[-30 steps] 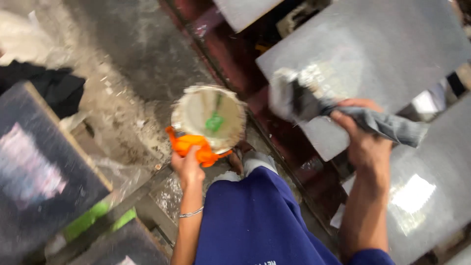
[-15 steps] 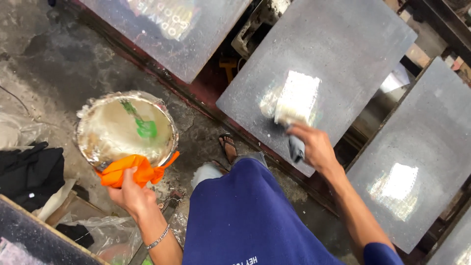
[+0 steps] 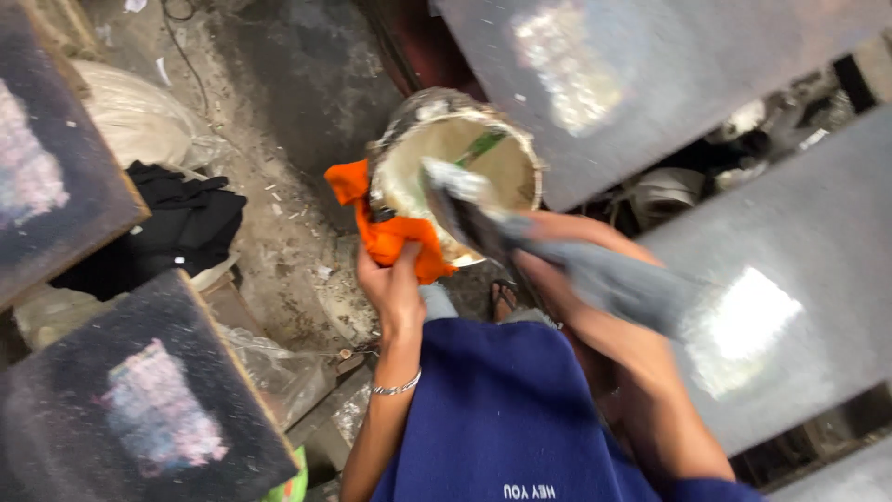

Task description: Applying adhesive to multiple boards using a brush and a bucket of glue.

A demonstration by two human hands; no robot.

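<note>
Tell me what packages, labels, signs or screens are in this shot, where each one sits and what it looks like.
Round container: centre, held by left hand through orange cloth; cream inside, crusted rim.
Plastic bags: lower left floor, clear, crumpled.
No legible labels, signs or screens.

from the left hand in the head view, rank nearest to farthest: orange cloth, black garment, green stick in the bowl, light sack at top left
1. orange cloth: gripped by the left hand, just above it.
2. green stick: inside the pale bowl, up and right of the hand.
3. black garment: on the floor, off to the left.
4. light sack: upper left, beyond the black garment.
</note>
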